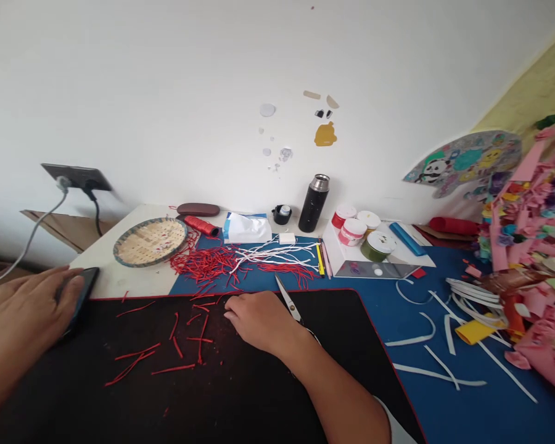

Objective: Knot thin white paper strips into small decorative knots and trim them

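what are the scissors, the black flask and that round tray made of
The scissors look like polished steel, going by the bright metallic blades. The flask seems to be metal with a matte black coating and a bare steel collar. The round tray looks like woven bamboo strips, though its bluish rim is harder to tell.

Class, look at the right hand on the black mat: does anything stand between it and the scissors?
Nothing visible does. The right hand rests on the black mat right beside the scissors, whose handles seem tucked under the wrist. No other object lies between them.
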`<state>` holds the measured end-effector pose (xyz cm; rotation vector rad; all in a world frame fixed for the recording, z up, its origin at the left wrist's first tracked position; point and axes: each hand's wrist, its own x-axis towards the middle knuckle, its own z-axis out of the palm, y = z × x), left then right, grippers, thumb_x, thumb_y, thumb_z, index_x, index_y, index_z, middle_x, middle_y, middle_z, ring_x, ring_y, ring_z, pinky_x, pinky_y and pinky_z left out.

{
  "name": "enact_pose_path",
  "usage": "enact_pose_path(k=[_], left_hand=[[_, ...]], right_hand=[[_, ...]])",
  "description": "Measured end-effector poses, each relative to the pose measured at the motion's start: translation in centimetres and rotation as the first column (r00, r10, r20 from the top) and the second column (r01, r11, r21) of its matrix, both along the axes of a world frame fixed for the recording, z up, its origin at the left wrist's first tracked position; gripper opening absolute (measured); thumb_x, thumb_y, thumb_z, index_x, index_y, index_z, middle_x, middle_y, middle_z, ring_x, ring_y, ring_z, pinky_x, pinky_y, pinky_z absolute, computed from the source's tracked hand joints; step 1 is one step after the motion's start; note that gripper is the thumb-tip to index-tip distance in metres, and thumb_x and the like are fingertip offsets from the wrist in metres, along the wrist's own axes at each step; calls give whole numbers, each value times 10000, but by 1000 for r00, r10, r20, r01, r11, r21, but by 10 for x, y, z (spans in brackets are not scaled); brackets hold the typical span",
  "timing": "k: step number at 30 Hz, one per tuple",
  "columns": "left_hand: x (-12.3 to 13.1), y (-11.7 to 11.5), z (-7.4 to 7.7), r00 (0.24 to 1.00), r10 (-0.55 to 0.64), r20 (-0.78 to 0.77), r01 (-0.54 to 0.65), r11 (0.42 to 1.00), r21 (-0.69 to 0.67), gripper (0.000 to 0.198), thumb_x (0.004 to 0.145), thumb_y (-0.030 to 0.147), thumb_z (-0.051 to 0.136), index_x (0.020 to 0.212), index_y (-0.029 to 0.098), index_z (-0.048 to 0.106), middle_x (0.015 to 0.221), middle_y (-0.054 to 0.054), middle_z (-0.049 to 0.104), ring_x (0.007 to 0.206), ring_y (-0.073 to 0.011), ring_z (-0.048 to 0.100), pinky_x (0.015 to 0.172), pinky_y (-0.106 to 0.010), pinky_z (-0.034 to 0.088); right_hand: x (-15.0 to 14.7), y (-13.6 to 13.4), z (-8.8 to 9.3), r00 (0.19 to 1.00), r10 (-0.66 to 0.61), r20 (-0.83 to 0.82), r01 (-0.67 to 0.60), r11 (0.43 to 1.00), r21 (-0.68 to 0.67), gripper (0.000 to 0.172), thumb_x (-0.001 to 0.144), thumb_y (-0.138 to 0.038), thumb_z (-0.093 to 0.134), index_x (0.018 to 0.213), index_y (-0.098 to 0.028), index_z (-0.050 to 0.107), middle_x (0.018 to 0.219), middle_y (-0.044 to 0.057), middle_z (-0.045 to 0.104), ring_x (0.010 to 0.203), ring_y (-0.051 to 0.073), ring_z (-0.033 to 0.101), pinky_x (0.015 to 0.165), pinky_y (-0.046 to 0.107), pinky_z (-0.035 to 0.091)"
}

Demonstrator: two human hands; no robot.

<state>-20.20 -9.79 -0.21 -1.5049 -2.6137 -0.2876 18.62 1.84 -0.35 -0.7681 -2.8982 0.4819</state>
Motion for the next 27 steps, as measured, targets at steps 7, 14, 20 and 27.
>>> enact_pose_path(k=[7,14,20,27], left_hand=[[112,92,25,904,-425,-55,426,880,209,509,1038,489,393,1197,149,737,1200,-148,801,1191,-353,657,1122,-478,430],[188,162,3,681,-733,-1,722,671,168,318,1009,311,528,1038,190,820,1042,-138,824,1048,-346,674,970,-468,525],[223,190,-14,551,-834,13,833,551,51,282,984,205,542,970,213,823,950,-133,791,970,-330,644,899,-474,540],[241,201,-24,543,-839,1,839,543,-6,261,990,211,560,1004,201,821,965,-133,765,978,-329,647,890,-450,535]], right_hand=[[1,2,0,999,1,-38,0,1000,20,235,1118,-326,529,1111,-184,716,1085,66,812,965,236,774,740,315,511],[-1,2,2,998,8,-59,-5,999,52,254,1122,-322,513,1096,-167,713,1084,82,813,947,255,781,693,335,528],[0,2,-1,996,7,-84,-2,998,68,231,1117,-288,505,1101,-159,696,1054,75,810,878,240,776,658,321,533],[1,2,-4,996,8,-94,-1,997,76,227,1110,-282,507,1096,-148,690,1006,73,800,821,246,774,593,330,525]])
